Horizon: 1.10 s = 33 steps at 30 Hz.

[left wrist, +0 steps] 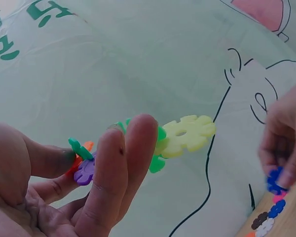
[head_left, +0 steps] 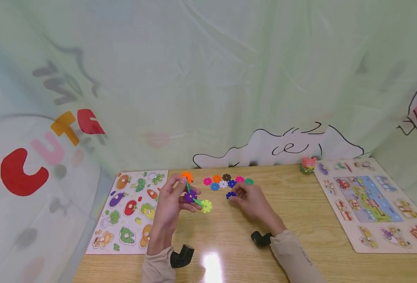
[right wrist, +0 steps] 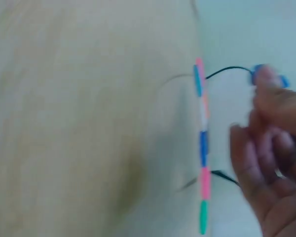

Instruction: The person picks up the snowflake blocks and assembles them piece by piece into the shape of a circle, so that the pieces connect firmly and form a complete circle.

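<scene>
My left hand (head_left: 171, 200) holds a chain of joined flower-shaped plastic discs above the table. In it I see an orange disc (head_left: 187, 177), a purple disc (head_left: 191, 196), green ones set crosswise, and a yellow disc (left wrist: 190, 136) at the far end. Thumb and fingers pinch the chain near its orange and purple part. To the right, my right hand (head_left: 252, 200) pinches a dark blue disc (head_left: 231, 195) between thumb and fingertips, raised off the table. Behind it lie loose discs in two rows, among them a brown disc (head_left: 226, 177) and a light blue disc (head_left: 214, 186).
A vegetable puzzle board (head_left: 104, 212) lies at the left of the wooden table (head_left: 222, 236). On the right is a vehicle puzzle board (head_left: 362, 243), with a small pink-and-green toy (head_left: 308, 165) by its back corner. A printed curtain (head_left: 208, 98) hangs behind the table.
</scene>
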{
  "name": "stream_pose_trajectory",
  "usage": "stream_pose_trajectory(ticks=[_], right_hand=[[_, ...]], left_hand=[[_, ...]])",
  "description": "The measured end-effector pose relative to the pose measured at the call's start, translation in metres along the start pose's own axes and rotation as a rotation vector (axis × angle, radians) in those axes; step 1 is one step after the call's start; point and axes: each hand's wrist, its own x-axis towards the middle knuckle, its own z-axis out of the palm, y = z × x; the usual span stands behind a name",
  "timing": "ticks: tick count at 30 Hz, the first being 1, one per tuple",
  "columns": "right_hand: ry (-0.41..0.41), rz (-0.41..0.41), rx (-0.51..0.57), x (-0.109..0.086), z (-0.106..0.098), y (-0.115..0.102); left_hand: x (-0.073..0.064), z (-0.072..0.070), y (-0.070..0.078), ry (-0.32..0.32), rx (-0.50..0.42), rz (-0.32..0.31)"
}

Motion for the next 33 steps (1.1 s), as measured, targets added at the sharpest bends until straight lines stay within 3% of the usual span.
stream_pose_trajectory(ticks=[5,9,17,24,33], right_hand=[[0.138,-0.163,0.098,-0.003,-0.010,-0.016],[0.192,-0.238,0.186,-0.010,-0.020,-0.034],[0.260,-0.277,0.337,-0.028,-0.032,-0.065],[0.319,-0.304,0.525,-0.035,-0.037,-0.080],[0.319,-0.413,0.475,-0.038,-0.038,-0.082]], left_hand=[[-0.002,0.005,0.000,-0.040,0.016,0.003],[-0.003,0.009,0.000,-0.088,0.000,-0.002],[-0.005,0.022,0.000,-0.189,0.007,-0.033],[-0.012,0.037,0.005,-0.282,-0.009,-0.036],[-0.020,0.045,0.009,-0.344,-0.022,-0.001]])
